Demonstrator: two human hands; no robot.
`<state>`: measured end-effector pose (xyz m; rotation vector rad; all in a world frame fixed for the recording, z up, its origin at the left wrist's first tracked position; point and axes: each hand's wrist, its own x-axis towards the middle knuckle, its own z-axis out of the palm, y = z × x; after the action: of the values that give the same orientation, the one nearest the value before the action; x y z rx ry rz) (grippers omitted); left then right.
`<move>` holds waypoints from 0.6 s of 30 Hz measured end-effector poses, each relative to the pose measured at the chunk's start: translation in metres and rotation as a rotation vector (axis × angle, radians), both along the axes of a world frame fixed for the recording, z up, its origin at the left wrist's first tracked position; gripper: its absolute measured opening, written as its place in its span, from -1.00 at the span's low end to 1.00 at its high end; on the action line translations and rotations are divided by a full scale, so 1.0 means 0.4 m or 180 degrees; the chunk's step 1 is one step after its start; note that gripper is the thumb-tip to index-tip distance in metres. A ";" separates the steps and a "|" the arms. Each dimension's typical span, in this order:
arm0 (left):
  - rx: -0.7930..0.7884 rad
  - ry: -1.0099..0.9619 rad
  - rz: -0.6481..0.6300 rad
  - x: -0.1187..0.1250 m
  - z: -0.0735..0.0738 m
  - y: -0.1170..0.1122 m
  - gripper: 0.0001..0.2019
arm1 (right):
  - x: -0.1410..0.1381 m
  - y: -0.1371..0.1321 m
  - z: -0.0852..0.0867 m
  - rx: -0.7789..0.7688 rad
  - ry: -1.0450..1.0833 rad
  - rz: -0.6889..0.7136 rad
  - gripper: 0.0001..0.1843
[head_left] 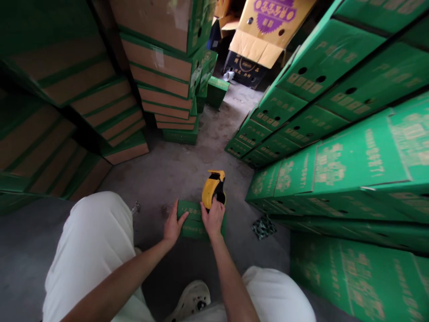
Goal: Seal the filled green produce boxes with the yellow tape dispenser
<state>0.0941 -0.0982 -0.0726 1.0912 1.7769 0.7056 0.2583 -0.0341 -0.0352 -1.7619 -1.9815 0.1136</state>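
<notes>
A small green cardboard box (191,230) with pale printing lies on the floor between my feet. My left hand (173,225) grips its left edge, thumb on the top face and fingers along the side. In my right hand (213,219) is a yellow and black tape dispenser (209,190), fingers wrapped round its handle. The dispenser stands over the far right part of the box, its yellow head pointing away from me. My right hand and the dispenser hide part of the box's top.
Stacked green boxes (288,112) form a wall at the right. More box stacks (164,76) rise at the left. A patterned scrap (264,227) lies on the concrete floor (147,174). Farther back are a printed tan carton (258,40) and a white cup-like thing (229,76).
</notes>
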 end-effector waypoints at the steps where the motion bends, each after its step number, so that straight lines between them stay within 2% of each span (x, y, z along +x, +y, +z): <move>1: 0.0003 -0.0004 0.0011 -0.003 0.000 0.004 -0.25 | 0.008 -0.008 0.020 -0.0020 0.0188 -0.0050 -0.43; 3: 0.0004 -0.0008 -0.0008 -0.016 0.003 0.017 -0.25 | 0.035 -0.040 0.065 -0.0120 0.0467 0.0005 -0.40; 4: 0.0032 -0.0017 -0.0065 -0.026 0.005 0.027 -0.26 | 0.052 -0.061 0.087 -0.0204 0.0508 0.0175 -0.40; 6: 0.0099 -0.0032 -0.0240 -0.045 0.009 0.050 -0.31 | 0.088 -0.111 0.123 -0.0472 0.0360 0.0806 -0.48; 8: 0.0123 -0.0034 -0.0413 -0.059 0.010 0.071 -0.36 | 0.110 -0.155 0.143 -0.0809 0.0008 0.1450 -0.62; 10: 0.0125 -0.0009 -0.0483 -0.065 0.009 0.085 -0.40 | 0.105 -0.183 0.144 -0.1048 -0.0381 0.1626 -0.75; 12: 0.0160 0.0001 -0.0469 -0.064 0.006 0.091 -0.42 | 0.072 -0.192 0.132 -0.1068 -0.0695 0.1296 -0.75; 14: 0.0191 -0.0010 -0.0423 -0.061 0.004 0.092 -0.45 | 0.025 -0.187 0.114 -0.1013 -0.0905 0.0739 -0.58; 16: 0.0194 -0.0011 -0.0391 -0.058 0.003 0.090 -0.47 | -0.017 -0.179 0.101 -0.1008 -0.0964 0.0266 -0.48; 18: 0.0207 0.0022 -0.0389 -0.057 0.003 0.090 -0.48 | -0.036 -0.174 0.098 -0.1027 -0.0871 0.0040 -0.49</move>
<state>0.0711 -0.0623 -0.0715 1.2360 1.6876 0.6896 0.2437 -0.1036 0.0041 -2.0590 -2.2711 0.2173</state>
